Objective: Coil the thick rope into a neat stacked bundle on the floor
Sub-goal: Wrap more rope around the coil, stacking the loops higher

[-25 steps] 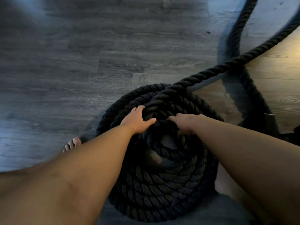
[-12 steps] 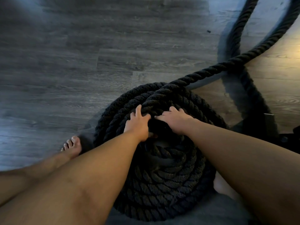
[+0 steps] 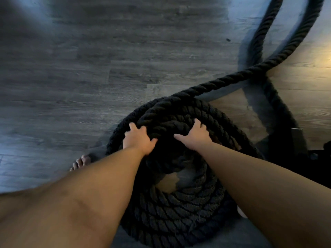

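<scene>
Both hands are planted on the far side of the coil (image 3: 179, 208), pressing the newest turn down. Left hand (image 3: 138, 140) has its fingers curled over the rope's outer edge, thumb pointing in toward the middle, so it's gripping that top loop. Right hand (image 3: 196, 136) is more splayed, fingers spread flat on the same turn, pushing rather than clamping as far as I can tell.

What matters next imo: the loose rope (image 3: 232, 78) leaves the stack just beyond the fingertips and runs away up and to the right across the wood floor (image 3: 89, 68), long axis slanting off from the right hand's side. So the right hand is clearly nearer the feed; left looks better placed to pin the pile. Plenty of rope still uncoiled, though the bundle's already several layers deep. Bare toes (image 3: 81, 161) sit just beside the left forearm.
</scene>
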